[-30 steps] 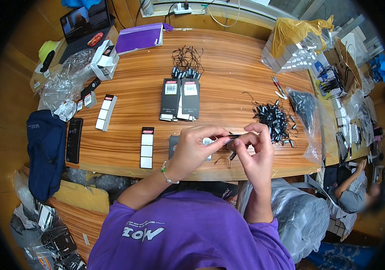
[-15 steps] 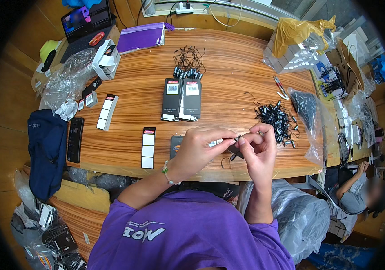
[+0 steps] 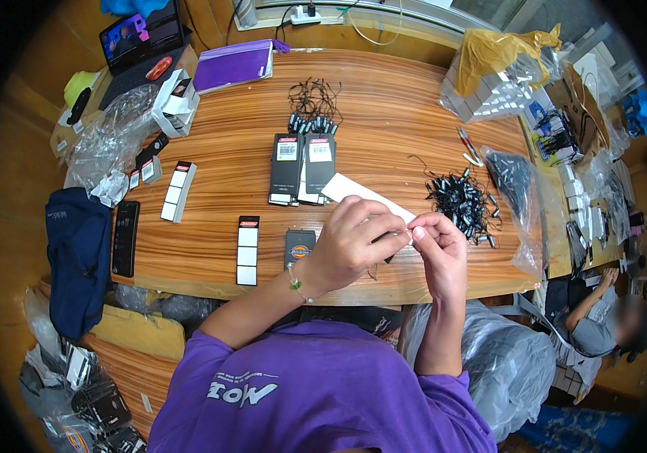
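A long hang tag (image 3: 365, 195) shows its white face and slants from near the dark tag stacks down to my fingers. My left hand (image 3: 357, 238) is closed, its thumb and fingers pinching at the tag's lower right end. Against that same end, the thumb and index finger of my right hand (image 3: 440, 240) are pinched together; any string between the fingertips is too small to make out. Partly behind my left wrist lies a dark grey tag (image 3: 298, 245). To the right of my right hand is a tangled pile of black tag strings (image 3: 465, 204) with silvery ends.
Two dark tag stacks (image 3: 285, 170) stand mid-table, with more black strings (image 3: 316, 106) behind. A panelled tag (image 3: 248, 251) and a tag stack (image 3: 178, 191) lie left, near a phone (image 3: 126, 238). Snips (image 3: 470, 147) and a plastic bag (image 3: 516, 208) lie right. Another person sits far right.
The hang tag has turned up so its white face shows beyond my left hand. My left hand has shifted right and its fingers have curled. Both hands stay together.
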Tool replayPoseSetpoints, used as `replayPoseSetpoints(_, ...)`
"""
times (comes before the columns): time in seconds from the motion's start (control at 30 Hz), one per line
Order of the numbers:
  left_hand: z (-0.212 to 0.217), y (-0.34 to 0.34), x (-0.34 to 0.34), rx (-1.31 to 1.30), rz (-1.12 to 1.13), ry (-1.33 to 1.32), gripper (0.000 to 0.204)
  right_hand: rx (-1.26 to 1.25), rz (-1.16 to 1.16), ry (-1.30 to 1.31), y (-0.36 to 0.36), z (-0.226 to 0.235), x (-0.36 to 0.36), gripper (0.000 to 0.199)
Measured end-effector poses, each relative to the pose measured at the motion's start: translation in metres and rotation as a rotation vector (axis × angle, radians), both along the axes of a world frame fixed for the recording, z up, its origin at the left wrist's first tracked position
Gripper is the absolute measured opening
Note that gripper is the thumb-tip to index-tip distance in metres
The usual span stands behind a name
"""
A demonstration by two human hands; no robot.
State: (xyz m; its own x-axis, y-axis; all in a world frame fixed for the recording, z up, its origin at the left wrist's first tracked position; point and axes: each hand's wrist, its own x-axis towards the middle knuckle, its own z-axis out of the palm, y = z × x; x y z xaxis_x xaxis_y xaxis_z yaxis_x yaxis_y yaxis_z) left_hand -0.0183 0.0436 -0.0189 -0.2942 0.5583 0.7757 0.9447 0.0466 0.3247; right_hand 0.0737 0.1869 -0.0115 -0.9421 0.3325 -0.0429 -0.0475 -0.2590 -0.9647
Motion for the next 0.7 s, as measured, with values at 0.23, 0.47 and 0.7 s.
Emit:
replayPoseSetpoints(0.23,0.000,-0.004,0.001,0.024,0.037,-0.033,0.019,-0.115,-0.286,0.248,0.006,-0.003,-0.006,0.005)
replayPoseSetpoints(0.47,-0.004,-0.002,0.002,-0.110,-0.057,-0.922,0.013,-0.486,-0.038,0.584,0.005,0.014,-0.015,0.013)
replayPoseSetpoints(0.7,-0.006,0.007,0.008,-0.050,-0.263,-0.864,0.034,-0.720,-0.039,0.558,-0.007,0.019,-0.022,0.010)
